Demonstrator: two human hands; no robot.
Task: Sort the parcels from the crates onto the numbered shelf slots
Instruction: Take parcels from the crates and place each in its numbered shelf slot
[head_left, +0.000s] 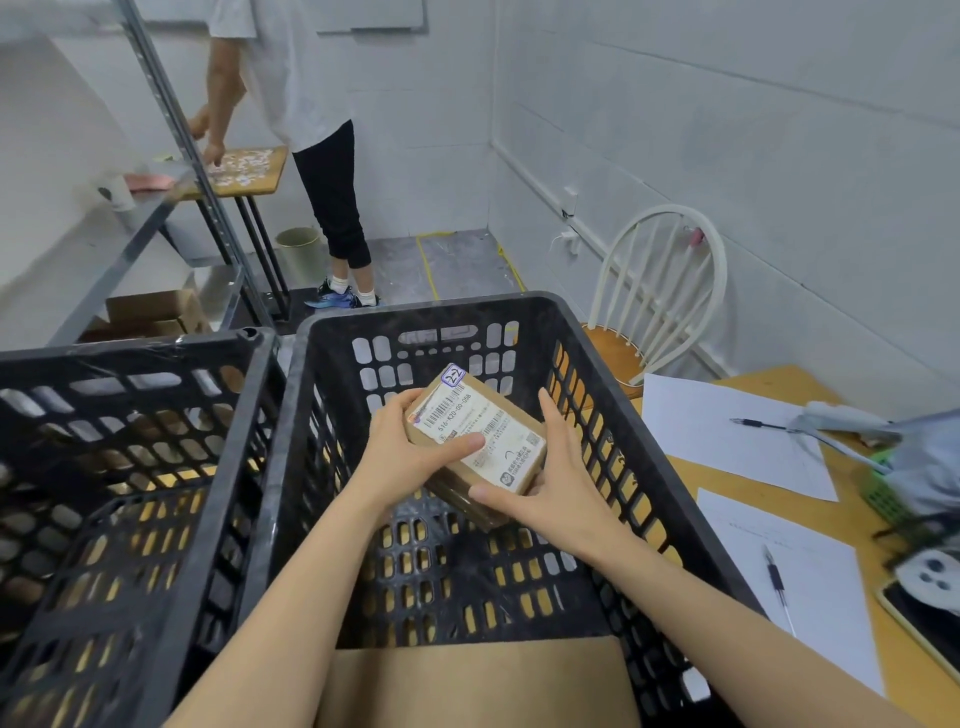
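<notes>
Head view: left hand and right hand, fingers clamped round parcel, underside hidden, inside crate.

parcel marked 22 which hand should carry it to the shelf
Left, probably: the left hand grips the parcel, thumb across its top, and the shelf stands on that side; the right hand is farther.

This is a small parcel-sorting storeroom. Two black slatted plastic crates stand side by side, a metal shelf rack on the left carries cardboard boxes low down, and a brown parcel bears a barcoded shipping label with a handwritten number. The walls are bare white block, the grey floor has yellow lines, and a wooden desk holds paper sheets and pens.
</notes>
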